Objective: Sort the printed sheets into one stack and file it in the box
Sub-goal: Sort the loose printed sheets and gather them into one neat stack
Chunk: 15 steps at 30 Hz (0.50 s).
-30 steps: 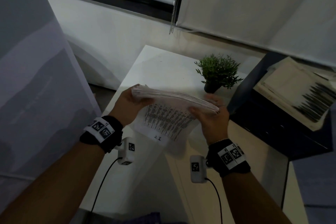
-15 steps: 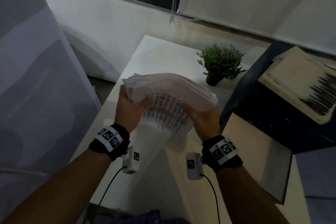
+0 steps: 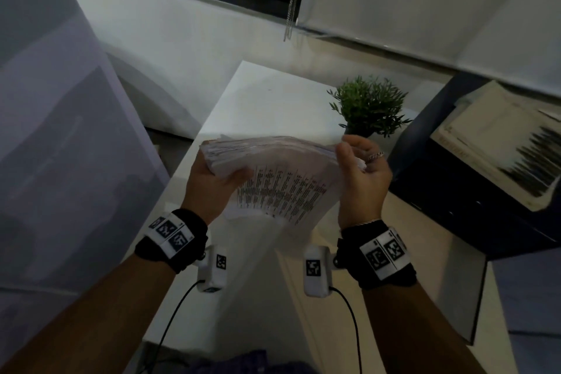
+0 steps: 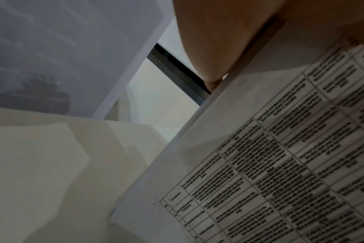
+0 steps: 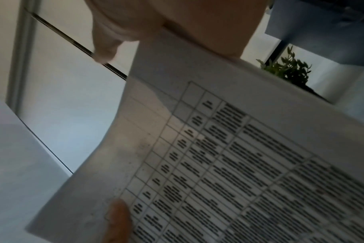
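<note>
A thick stack of printed sheets (image 3: 273, 179) hangs in the air over the white table (image 3: 258, 94), tilted so a printed table of text faces me. My left hand (image 3: 218, 179) grips its left end, thumb on the near face. My right hand (image 3: 355, 155) holds the right end, fingers curled over the top edge. The wrist views show the same printed sheet (image 4: 280, 164) (image 5: 239, 164) close up, pinched at its edge. A dark blue box (image 3: 455, 191) stands open at the right with papers (image 3: 501, 146) lying in it.
A small potted plant (image 3: 368, 106) stands on the table just behind the stack, beside the box. A blind chain (image 3: 290, 9) hangs by the window beyond. A pale panel (image 3: 60, 130) rises at my left.
The stack, edge-on and level a second ago, has tipped its printed face toward me. My right hand has shifted from under the stack to its right end.
</note>
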### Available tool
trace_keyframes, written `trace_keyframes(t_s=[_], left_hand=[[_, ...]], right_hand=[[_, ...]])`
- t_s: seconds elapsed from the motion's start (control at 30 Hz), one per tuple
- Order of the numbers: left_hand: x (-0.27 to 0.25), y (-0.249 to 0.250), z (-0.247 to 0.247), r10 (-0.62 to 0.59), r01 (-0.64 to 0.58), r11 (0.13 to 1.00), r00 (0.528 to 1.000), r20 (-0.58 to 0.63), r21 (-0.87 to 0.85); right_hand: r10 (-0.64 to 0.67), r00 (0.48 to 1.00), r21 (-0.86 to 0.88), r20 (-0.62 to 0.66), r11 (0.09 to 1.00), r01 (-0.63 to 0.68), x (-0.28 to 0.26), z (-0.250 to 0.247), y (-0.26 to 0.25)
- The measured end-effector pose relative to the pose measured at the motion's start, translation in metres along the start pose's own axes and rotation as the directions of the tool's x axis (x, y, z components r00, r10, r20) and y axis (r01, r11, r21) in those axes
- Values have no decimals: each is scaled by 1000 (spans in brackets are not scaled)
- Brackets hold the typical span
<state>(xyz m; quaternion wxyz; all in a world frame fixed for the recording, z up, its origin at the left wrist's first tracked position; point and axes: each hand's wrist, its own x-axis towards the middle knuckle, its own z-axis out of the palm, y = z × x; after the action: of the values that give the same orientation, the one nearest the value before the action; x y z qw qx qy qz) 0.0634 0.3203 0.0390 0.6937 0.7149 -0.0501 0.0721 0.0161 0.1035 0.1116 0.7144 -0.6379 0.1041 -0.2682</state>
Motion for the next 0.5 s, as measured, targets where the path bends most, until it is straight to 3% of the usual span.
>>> trace_keyframes(t_s=[0.23, 0.4, 0.5], left_hand=[[3, 5, 2, -48, 48, 999, 999, -12, -19], [6, 5, 5, -36, 36, 997, 999, -5, -62], [7, 4, 7, -42, 43, 998, 999, 2, -54]], right_hand=[[44, 987, -63, -154, 997, -55, 10, 2, 4], [-13, 997, -119, -79, 993, 3, 7, 7, 2], [-25, 989, -104, -147, 994, 10, 6, 4, 5]])
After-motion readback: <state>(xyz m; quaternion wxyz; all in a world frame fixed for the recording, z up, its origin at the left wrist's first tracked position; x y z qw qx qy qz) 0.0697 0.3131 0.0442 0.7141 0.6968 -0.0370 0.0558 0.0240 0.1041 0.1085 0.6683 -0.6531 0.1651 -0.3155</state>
